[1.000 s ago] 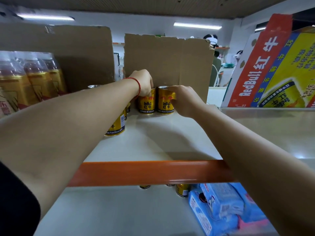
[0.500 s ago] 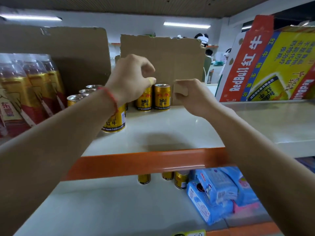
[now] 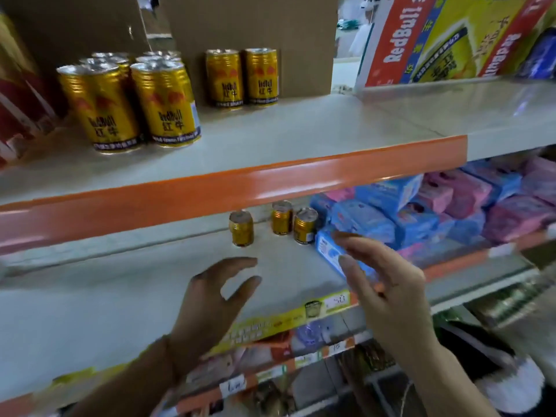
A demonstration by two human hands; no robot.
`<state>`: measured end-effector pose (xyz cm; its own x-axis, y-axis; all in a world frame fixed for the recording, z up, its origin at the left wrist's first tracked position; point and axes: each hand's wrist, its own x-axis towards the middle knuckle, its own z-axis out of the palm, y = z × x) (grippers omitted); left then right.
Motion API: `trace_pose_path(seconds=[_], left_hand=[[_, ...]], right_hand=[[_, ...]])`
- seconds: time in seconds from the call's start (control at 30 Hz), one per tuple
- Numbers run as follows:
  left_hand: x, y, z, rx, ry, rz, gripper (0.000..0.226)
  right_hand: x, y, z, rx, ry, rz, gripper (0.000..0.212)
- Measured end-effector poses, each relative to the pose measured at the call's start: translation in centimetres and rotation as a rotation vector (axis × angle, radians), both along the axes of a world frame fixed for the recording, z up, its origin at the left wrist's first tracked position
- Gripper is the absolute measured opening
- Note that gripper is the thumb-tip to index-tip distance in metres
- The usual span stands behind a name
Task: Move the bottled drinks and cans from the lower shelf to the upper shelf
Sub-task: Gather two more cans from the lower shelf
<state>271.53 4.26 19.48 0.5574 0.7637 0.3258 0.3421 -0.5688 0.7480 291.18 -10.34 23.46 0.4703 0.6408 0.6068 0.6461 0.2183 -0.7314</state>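
Three gold cans stand at the back of the lower shelf (image 3: 120, 296): one to the left (image 3: 241, 228), one in the middle (image 3: 282, 217) and one on the right (image 3: 305, 226). On the upper shelf (image 3: 270, 136) several gold cans form a group at the left (image 3: 164, 103), and two more (image 3: 242, 78) stand against the cardboard. My left hand (image 3: 210, 296) hovers over the lower shelf, fingers spread and empty. My right hand (image 3: 382, 284) is beside it, fingers straight, holding nothing. Both hands are short of the three cans.
Blue and pink packets (image 3: 421, 212) fill the lower shelf to the right of the cans. Bottled drinks (image 3: 18, 94) stand at the upper shelf's far left. A Red Bull carton (image 3: 445, 37) sits on its right, cardboard sheets (image 3: 246, 22) behind. An orange rail (image 3: 240, 188) fronts the upper shelf.
Both hands have let go of the two cans on the upper shelf and come down to the lower shelf. My view has dropped and moved closer.
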Motion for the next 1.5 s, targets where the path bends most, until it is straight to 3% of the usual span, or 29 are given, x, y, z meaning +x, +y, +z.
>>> trace_pose_path(seconds=[0.13,0.3,0.5,0.6,0.8,0.87,1.0,1.13,1.3,1.5], left_hand=[[1.6,6.9,-5.1,-0.140,0.078,0.134,0.034],[6.1,12.8,-7.1,-0.220,0.162,0.285,0.043],[11.2,16.5,-8.5,-0.232,0.194,0.419,0.058],[12.6,17.3,-9.9,-0.236,0.165,0.491,0.065],[13.9,19.1,-11.8,-0.300,0.172,0.506,0.059],[13.9,19.3,-12.4,-0.307,0.172,0.525,0.055],[13.9,19.4,-12.9,-0.329,0.125,0.549,0.049],[13.5,18.9,-12.8,-0.305,0.116,0.548,0.054],[10.9,15.9,-12.9,-0.317,0.035,0.484,0.075],[4.9,10.8,-13.2,-0.282,-0.016,0.413,0.079]], right_hand=[[2.1,4.2,-4.9,-0.357,0.104,-0.060,0.023],[4.9,13.8,-6.9,-0.659,-0.018,-0.043,0.025],[7.6,23.0,-8.3,-0.801,-0.272,-0.043,0.038],[8.6,26.4,-9.2,-0.839,-0.335,-0.020,0.026],[9.7,30.1,-11.5,-1.035,-0.623,0.047,0.022],[9.8,30.7,-12.4,-1.056,-0.641,0.067,0.010],[9.5,31.1,-12.5,-1.141,-0.598,0.140,0.020],[8.3,30.4,-11.7,-1.083,-0.533,0.210,0.005],[5.1,27.3,-11.5,-0.980,-0.534,0.235,0.039],[0.2,21.8,-10.8,-1.003,-0.575,0.223,0.048]])
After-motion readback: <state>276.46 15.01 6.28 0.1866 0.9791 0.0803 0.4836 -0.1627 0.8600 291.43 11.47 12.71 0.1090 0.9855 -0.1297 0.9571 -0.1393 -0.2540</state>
